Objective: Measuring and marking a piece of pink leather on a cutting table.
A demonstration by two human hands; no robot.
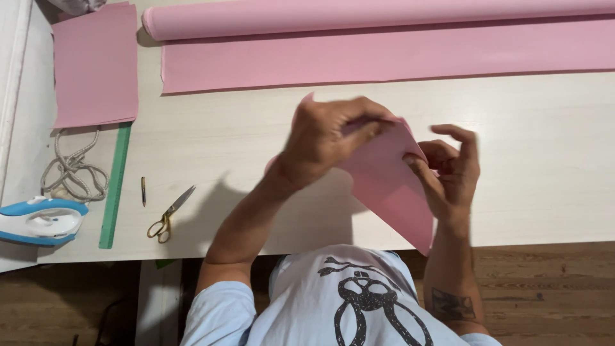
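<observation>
Starting at the far left edge of the frame, a blue and white iron is sitting at the table's corner, with its grey cord lying coiled just above it. Right beside these, a green ruler is running up and down the table, its upper end tucked under a flat pink sheet that is filling the upper left of the frame. Moving rightward, a small pen is lying near gold-handled scissors, both well apart from the hands. Across the top of the frame, a long pink roll is lying partly unrolled, its loose length spreading flat just below it. Near the centre, the left hand is closing its fingers over the upper edge of a pink folded piece, pinching it; this hand and forearm are hiding the piece's left portion. To the right, the right hand is gripping the same piece at its right edge, fingers curled around it. The piece is being held up above the table's near edge, its lower corner pointing down toward the lower centre of the frame, over the person's light blue shirt.
</observation>
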